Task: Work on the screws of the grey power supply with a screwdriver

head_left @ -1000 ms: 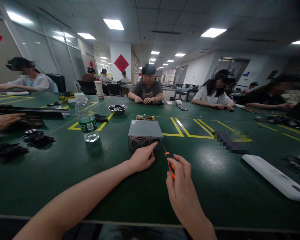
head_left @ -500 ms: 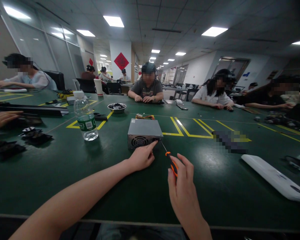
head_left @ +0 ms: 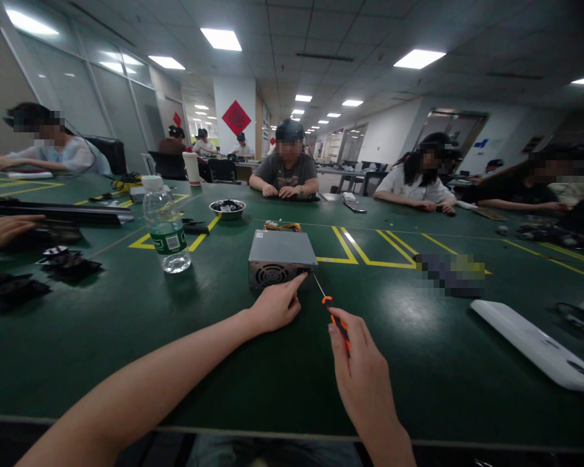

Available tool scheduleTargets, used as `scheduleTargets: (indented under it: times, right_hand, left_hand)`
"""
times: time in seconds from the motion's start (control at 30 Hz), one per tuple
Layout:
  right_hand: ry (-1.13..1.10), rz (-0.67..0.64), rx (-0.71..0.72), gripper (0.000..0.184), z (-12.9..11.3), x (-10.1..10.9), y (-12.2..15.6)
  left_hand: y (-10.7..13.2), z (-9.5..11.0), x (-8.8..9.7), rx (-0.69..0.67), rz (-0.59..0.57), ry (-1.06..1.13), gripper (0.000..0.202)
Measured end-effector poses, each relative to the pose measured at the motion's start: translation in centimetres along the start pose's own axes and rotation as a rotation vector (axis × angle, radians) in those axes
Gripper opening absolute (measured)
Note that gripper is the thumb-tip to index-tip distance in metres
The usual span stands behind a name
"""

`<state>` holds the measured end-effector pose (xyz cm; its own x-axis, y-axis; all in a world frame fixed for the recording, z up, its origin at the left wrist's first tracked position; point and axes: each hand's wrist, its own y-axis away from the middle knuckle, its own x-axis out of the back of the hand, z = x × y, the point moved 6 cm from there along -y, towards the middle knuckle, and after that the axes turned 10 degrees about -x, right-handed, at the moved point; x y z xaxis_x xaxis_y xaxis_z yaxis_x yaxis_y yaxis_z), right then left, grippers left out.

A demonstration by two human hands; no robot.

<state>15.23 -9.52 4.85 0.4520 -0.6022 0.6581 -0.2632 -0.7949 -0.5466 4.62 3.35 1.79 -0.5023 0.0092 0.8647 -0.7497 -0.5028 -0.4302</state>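
A grey metal power supply box (head_left: 279, 256) with a fan grille on its near face sits on the green table (head_left: 224, 363). My left hand (head_left: 276, 305) rests against that near face, index finger stretched to its lower right corner, other fingers curled. My right hand (head_left: 357, 370) grips the orange and black handle of a screwdriver (head_left: 331, 312). Its thin shaft points up and left, with the tip at the box's near right corner.
A water bottle (head_left: 165, 227) stands left of the box, with a small metal bowl (head_left: 228, 209) behind it. Black parts (head_left: 71, 264) lie at the far left by another person's hand (head_left: 4, 230). A white oblong object (head_left: 535, 344) lies at the right. Several people sit around the table.
My right hand has closed tighter around the screwdriver handle and turned slightly. The left hand and the box have stayed in place.
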Motion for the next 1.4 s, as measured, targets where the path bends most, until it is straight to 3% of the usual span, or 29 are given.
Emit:
scheduleTargets:
  times: [0.27,0.53,0.77,1.07,1.23,1.4]
  right_hand:
    - [-0.056,0.006,0.064,0.031,-1.2,-0.1,0.2]
    - [-0.02,0.01,-0.063,0.028,0.0,0.3,-0.1]
    - [-0.054,0.027,0.063,0.029,-1.1,0.1,0.1]
    - [-0.001,-0.009,-0.091,0.029,0.1,0.2,0.0]
    - [-0.071,0.073,0.0,0.029,-0.6,0.4,0.0]
    - [-0.041,0.067,0.025,0.029,-0.8,0.2,0.0]
  left_hand:
    - [0.0,0.2,0.1,0.004,-0.02,-0.007,0.061]
    - [0.0,0.2,0.0,0.007,-0.028,-0.004,0.061]
    - [-0.1,0.0,-0.1,-0.005,-0.021,0.002,0.062]
    - [0.0,0.0,0.0,0.013,-0.025,0.006,0.062]
    - [-0.1,0.1,0.1,0.012,-0.03,0.001,0.062]
    - [0.0,0.1,0.0,0.0,-0.034,0.009,0.062]
